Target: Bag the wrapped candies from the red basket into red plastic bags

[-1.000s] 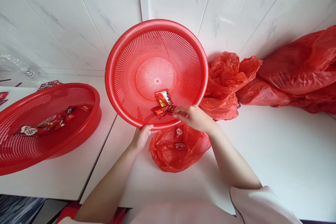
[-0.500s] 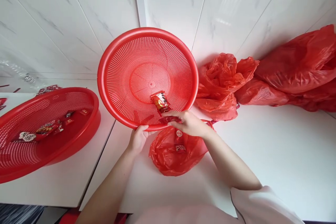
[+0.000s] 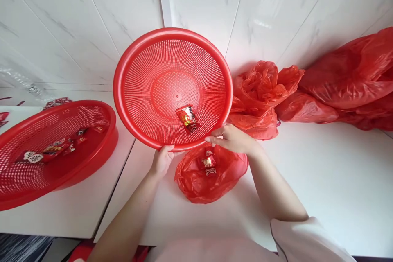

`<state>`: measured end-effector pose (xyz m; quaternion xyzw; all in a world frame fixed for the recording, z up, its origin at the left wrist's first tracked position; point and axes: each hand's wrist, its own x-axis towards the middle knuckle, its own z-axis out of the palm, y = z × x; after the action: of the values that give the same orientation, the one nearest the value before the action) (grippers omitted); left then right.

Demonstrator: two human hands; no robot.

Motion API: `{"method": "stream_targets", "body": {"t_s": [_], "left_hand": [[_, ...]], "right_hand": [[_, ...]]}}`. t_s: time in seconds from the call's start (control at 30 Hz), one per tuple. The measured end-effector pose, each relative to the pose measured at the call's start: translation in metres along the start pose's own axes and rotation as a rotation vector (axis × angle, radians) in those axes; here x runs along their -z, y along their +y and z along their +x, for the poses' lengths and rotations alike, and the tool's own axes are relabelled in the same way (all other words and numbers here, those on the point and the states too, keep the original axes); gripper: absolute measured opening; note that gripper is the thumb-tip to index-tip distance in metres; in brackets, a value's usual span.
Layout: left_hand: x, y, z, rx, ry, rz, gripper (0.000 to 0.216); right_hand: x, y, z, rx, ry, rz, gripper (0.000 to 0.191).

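A round red plastic basket (image 3: pixel 176 86) with a mesh wall is tilted up, its inside facing me. My left hand (image 3: pixel 161 161) grips its near rim, thumb on top. Low inside it lies a small shiny red and gold snack packet (image 3: pixel 188 118), partly over a darker one. My right hand (image 3: pixel 235 138) is at the basket's lower right rim, thumb and fingers apart, with nothing visible between them. Below the rim sits an open red plastic bag (image 3: pixel 202 186) on the table, with a few small packets (image 3: pixel 209 161) in it.
Another red basket (image 3: pixel 101 163) holding several packets stands on the left. Full-looking red plastic bags (image 3: pixel 346 77) lie against the tiled wall at the right, beside a crumpled one (image 3: pixel 260 98). The white table (image 3: pixel 322 180) has a seam at left.
My right hand has moved from inside the basket to its right rim and let go of a red packet. A packet now shows in the bag below. My left hand stays on the rim.
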<state>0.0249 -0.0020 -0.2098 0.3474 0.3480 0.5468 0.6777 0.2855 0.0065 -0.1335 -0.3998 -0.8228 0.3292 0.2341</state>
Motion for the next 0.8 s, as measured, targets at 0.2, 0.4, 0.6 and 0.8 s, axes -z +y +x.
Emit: {"method": "stream_targets", "body": {"t_s": [0.2,0.4,0.6,0.8], "left_hand": [[-0.003,-0.005,-0.006,0.04,-0.051,0.055,0.036],[0.0,-0.005,-0.003,0.004,-0.034,0.077,0.032],[0.008,-0.004,0.003,-0.028,0.038,0.042,0.033],[0.008,0.0,0.003,-0.092,0.058,0.031,0.047]], "right_hand": [[-0.033,0.018,0.019,0.087,0.147,-0.282,0.042],[-0.04,0.019,0.022,0.187,-0.029,-0.227,0.046],[-0.032,0.012,0.019,0.071,0.08,0.154,0.026],[-0.025,0.011,0.017,-0.032,0.027,0.502,0.028]]}}
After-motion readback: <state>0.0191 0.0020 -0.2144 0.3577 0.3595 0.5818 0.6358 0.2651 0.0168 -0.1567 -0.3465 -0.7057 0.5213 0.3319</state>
